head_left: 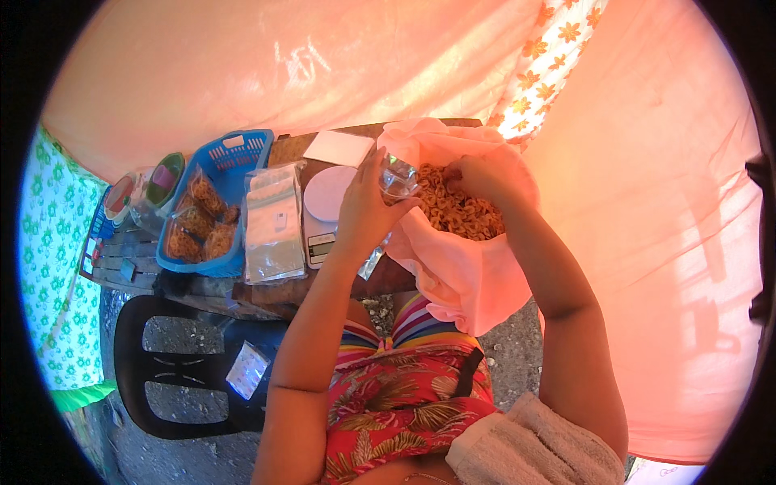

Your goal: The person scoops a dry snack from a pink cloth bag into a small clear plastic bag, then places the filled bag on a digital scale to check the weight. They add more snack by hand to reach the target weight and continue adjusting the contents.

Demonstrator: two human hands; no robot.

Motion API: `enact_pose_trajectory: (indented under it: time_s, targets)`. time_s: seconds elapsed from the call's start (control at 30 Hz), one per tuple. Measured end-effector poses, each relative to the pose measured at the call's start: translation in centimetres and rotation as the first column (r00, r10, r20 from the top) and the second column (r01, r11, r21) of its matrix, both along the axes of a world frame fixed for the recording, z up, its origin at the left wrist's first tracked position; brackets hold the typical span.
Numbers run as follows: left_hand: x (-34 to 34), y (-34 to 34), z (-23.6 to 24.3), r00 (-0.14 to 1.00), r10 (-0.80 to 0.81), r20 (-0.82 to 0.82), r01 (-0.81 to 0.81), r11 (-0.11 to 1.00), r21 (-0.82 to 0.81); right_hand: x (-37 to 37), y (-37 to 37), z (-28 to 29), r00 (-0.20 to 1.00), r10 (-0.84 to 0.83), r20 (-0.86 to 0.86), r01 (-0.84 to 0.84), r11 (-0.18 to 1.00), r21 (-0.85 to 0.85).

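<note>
Left hand (370, 196): thumb and fingers closed around a clear plastic bag (399, 177), mid-frame, at the edge of the pink liner (467, 281). I judge it is held this close so stray bits drop back inside. Right hand (478, 177): fingers curled down into the curly brown snack pieces (459, 214), right of centre; cannot tell whether any are gripped. The liner's wide, draped folds probably keep the pieces contained; whatever supports it is hidden.

Left of my hands: white digital scale (330, 195), then a stack of clear bags (272, 232), both apparently set within easy reach. Further left, a blue basket (252, 163) holds filled snack bags (194, 220), likely grouped to keep them apart from the unused ones.

Surface: wooden counter (394, 280), slatted at frame left. Room: sunlit pink sheeting (242, 69) behind and at right, green floral curtain (61, 259) far left, black chair (187, 360) lower left, rough grey ground (517, 347).
</note>
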State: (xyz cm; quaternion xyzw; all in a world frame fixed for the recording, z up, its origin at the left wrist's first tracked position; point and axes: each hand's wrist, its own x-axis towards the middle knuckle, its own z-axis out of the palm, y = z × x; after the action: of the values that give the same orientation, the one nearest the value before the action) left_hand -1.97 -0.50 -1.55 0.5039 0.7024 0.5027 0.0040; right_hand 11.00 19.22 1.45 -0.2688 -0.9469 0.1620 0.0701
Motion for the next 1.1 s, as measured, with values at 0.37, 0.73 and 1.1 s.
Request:
enact_pose_trajectory:
  time_s: [0.37, 0.73, 1.1]
  targets:
    - [-0.9, -0.8, 0.0, 0.999, 0.028, 0.046, -0.028, 0.999, -0.017, -1.3, -1.0, 0.1, 0.993, 0.08, -0.082, -0.097, 0.965, -0.243]
    - [-1.0, -1.2, -0.2, 0.999, 0.032, 0.022, -0.032, 0.999, 0.001, -3.2, -2.1, -2.9, 0.903, 0.427, 0.036, -0.428, 0.903, 0.029]
    - [-0.5, -1.0, -0.4, 0.999, -0.006, 0.04, 0.005, 1.0, 0.027, -2.9, -1.5, -4.7, 0.956, 0.225, -0.189, -0.275, 0.912, -0.304]
